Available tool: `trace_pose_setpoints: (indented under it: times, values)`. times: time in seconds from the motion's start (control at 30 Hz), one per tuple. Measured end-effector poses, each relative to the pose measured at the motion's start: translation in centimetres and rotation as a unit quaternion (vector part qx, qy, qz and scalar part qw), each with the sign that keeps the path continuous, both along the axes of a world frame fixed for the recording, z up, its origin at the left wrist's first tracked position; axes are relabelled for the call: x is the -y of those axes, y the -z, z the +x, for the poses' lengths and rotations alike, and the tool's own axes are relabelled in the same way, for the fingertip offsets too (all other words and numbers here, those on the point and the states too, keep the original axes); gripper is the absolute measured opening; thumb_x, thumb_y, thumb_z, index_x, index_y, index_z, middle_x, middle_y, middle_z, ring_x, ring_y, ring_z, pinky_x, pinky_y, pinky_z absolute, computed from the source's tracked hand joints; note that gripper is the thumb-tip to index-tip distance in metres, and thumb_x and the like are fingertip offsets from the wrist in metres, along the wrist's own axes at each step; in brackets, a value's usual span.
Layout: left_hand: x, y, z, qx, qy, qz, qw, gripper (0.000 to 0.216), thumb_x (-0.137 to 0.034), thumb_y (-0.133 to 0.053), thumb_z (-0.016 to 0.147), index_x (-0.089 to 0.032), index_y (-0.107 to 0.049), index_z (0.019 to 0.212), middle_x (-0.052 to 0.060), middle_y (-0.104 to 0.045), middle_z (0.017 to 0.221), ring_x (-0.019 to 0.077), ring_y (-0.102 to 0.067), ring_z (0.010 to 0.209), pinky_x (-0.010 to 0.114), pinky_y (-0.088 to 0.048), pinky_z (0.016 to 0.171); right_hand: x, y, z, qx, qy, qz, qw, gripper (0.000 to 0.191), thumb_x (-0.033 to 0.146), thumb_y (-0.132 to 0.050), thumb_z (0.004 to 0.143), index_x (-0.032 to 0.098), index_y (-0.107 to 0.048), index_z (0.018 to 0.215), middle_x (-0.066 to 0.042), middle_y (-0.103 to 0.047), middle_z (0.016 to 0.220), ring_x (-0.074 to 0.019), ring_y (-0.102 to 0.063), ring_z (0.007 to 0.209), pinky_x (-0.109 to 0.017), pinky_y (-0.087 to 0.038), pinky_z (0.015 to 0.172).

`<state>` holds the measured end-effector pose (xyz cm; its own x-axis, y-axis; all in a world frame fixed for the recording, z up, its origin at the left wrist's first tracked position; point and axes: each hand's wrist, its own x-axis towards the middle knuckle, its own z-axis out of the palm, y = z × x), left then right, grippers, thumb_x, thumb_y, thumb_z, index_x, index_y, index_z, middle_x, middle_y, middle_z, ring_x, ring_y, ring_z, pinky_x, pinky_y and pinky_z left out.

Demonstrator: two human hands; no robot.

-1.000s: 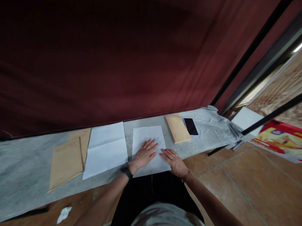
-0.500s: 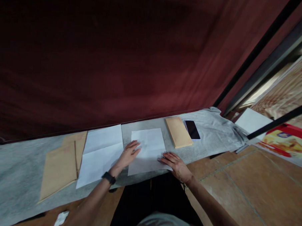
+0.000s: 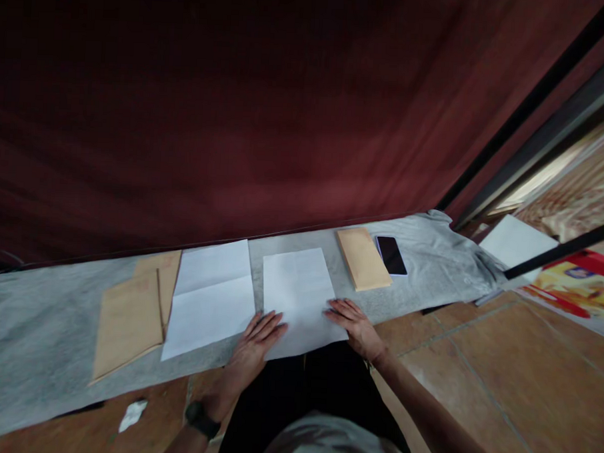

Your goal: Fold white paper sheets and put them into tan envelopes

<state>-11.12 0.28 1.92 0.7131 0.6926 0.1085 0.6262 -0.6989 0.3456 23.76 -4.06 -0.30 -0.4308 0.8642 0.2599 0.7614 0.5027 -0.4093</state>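
Note:
A white sheet of paper (image 3: 299, 293) lies flat on a grey cloth (image 3: 37, 322) in front of me. My left hand (image 3: 258, 337) rests at the sheet's near left corner, fingers stretched out flat. My right hand (image 3: 350, 320) lies open on the near right edge of the same sheet. Left of it lies a second white sheet (image 3: 209, 296) with a fold line across it. Both hands hold nothing.
Brown envelopes (image 3: 131, 312) lie at the left, another brown envelope (image 3: 363, 258) and a dark phone (image 3: 391, 254) at the right. A dark red curtain hangs behind. Tiled floor, a crumpled scrap (image 3: 132, 414), a white sheet (image 3: 516, 241) and a colourful box (image 3: 577, 284) lie around.
My left hand slid from the sheet's left edge down to its near left corner, arm drawn back. The right hand stayed on the near right edge.

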Motion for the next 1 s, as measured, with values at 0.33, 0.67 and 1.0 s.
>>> trace_pose_setpoints:
  times: [0.33, 0.67, 1.0]
  values:
    - [1.4, -0.7, -0.4, 0.089, -0.047, -0.073, 0.992, 0.057, 0.001, -0.044, 0.081, -0.028, -0.069, 0.123, 0.000, -0.061, 0.143, 0.0187, -0.057, 0.132, 0.042, -0.046, 0.114, 0.9, -0.2, 0.5, -0.039, 0.006, -0.031, 0.999, 0.056, 0.005, -0.055, 0.084, 0.024, -0.060, 0.136, -0.008, -0.061, 0.141, -0.0229, -0.054, 0.133, -0.051, -0.035, 0.119]
    - [0.1, -1.5, 0.2, 0.123, -0.107, -0.167, 0.972, 0.037, -0.011, -0.052, 0.083, -0.026, -0.074, 0.109, 0.002, -0.070, 0.129, 0.0197, -0.064, 0.121, 0.041, -0.048, 0.111, -0.3, -1.2, 0.1, -0.124, 0.043, -0.054, 0.990, 0.022, 0.025, -0.059, 0.096, 0.025, -0.073, 0.113, -0.004, -0.073, 0.121, -0.0216, -0.062, 0.121, -0.044, -0.044, 0.112]
    - [-1.7, -2.3, 1.8, 0.258, -0.260, -0.232, 0.901, 0.038, -0.049, -0.059, 0.086, -0.019, -0.075, 0.103, 0.006, -0.078, 0.102, 0.0254, -0.072, 0.097, 0.039, -0.056, 0.092, -2.1, -1.8, -1.0, -0.197, 0.159, -0.123, 0.959, 0.036, 0.045, -0.051, 0.100, 0.019, -0.073, 0.110, -0.009, -0.075, 0.113, -0.0261, -0.068, 0.109, -0.043, -0.053, 0.100]
